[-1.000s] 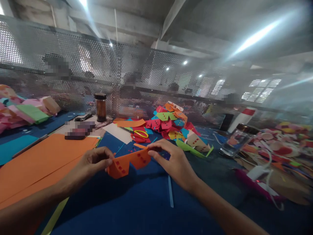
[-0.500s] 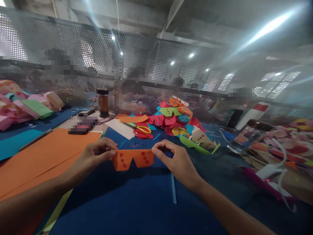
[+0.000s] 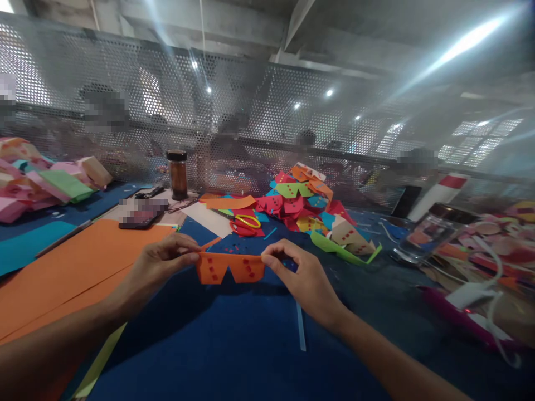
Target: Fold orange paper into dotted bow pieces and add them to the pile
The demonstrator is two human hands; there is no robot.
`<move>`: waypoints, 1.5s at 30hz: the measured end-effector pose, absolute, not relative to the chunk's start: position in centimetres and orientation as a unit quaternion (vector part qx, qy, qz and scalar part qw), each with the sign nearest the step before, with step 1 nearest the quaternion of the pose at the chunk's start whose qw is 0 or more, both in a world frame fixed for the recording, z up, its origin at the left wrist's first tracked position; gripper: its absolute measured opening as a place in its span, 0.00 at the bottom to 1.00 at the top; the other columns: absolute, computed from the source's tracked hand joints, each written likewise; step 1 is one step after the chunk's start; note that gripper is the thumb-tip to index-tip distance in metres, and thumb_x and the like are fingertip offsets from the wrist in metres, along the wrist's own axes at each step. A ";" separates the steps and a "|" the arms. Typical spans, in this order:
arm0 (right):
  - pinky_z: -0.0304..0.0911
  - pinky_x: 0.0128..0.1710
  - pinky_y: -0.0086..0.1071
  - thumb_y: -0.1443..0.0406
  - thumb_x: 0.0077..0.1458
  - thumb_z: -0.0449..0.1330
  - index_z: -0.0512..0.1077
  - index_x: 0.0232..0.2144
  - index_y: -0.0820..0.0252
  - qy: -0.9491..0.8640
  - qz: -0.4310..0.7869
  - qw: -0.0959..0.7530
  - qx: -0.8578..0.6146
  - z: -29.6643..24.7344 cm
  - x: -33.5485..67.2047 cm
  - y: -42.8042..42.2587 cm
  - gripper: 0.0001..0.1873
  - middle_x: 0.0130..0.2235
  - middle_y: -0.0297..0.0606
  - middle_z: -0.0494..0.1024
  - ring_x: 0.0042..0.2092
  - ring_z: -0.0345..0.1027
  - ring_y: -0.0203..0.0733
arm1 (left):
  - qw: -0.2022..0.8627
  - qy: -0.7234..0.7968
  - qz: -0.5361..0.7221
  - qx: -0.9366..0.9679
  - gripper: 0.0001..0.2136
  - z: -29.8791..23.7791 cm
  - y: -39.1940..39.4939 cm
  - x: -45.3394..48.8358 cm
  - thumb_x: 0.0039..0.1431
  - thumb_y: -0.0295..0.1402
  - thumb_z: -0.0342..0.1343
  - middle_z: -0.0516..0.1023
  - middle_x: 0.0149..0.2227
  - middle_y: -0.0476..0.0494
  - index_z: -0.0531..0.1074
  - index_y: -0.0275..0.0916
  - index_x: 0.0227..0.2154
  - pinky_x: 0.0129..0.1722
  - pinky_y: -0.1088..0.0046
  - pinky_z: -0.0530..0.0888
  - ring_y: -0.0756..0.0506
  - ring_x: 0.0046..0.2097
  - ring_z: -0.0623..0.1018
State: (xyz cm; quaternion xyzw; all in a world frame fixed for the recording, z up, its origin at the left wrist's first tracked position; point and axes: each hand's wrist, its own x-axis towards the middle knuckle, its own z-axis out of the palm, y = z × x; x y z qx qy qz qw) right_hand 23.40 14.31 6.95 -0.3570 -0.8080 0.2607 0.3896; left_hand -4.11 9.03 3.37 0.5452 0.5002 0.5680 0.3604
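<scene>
An orange paper mask (image 3: 230,267) with red square marks and a V-shaped notch in its lower edge is held up over the blue tabletop (image 3: 217,345). My left hand (image 3: 169,256) pinches its left end, and an orange strip shows behind that end. At the right end, the thumb and fingers of my right hand (image 3: 290,264) are closed on the paper. Beyond the mask lie yellow-handled scissors (image 3: 246,221) on red paper scraps. A heap of similar coloured paper masks (image 3: 298,203) sits behind my right hand.
Orange paper sheets (image 3: 83,262) and a phone (image 3: 143,214) lie at left, near a dark-lidded jar (image 3: 178,175). A clear bottle (image 3: 428,234), a magenta device (image 3: 463,317) with white cable and paper scraps crowd the right. A perforated metal screen (image 3: 251,111) stands behind.
The mask has tilted slightly, and its orange strip now shows more behind the left end. Both hands keep their hold, and the view has shifted a little.
</scene>
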 end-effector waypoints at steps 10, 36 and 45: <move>0.62 0.39 0.31 0.62 0.63 0.58 0.73 0.33 0.56 -0.812 0.256 0.389 -0.351 6.5 23.5 14.4 0.07 0.34 0.33 0.75 0.36 0.68 0.38 | 0.435 0.493 0.573 0.489 0.11 3.4 9.1 -3.9 0.46 0.37 0.71 0.77 0.27 0.53 0.78 0.41 0.32 0.33 0.80 0.72 0.52 0.31 0.75; 0.67 0.39 0.33 0.65 0.60 0.60 0.73 0.33 0.57 -0.803 0.252 0.409 -0.352 6.3 23.2 14.1 0.03 0.34 0.34 0.77 0.35 0.70 0.39 | 0.383 0.536 0.549 0.515 0.09 3.4 9.1 -4.0 0.46 0.37 0.69 0.80 0.28 0.50 0.78 0.42 0.29 0.33 0.76 0.75 0.49 0.32 0.79; 0.65 0.46 0.36 0.65 0.64 0.57 0.72 0.36 0.56 -0.827 0.232 0.433 -0.274 6.7 23.4 13.5 0.04 0.39 0.37 0.76 0.43 0.70 0.41 | 0.356 0.516 0.557 0.546 0.06 3.3 9.2 -4.1 0.50 0.36 0.67 0.82 0.31 0.50 0.80 0.43 0.31 0.36 0.75 0.77 0.47 0.34 0.81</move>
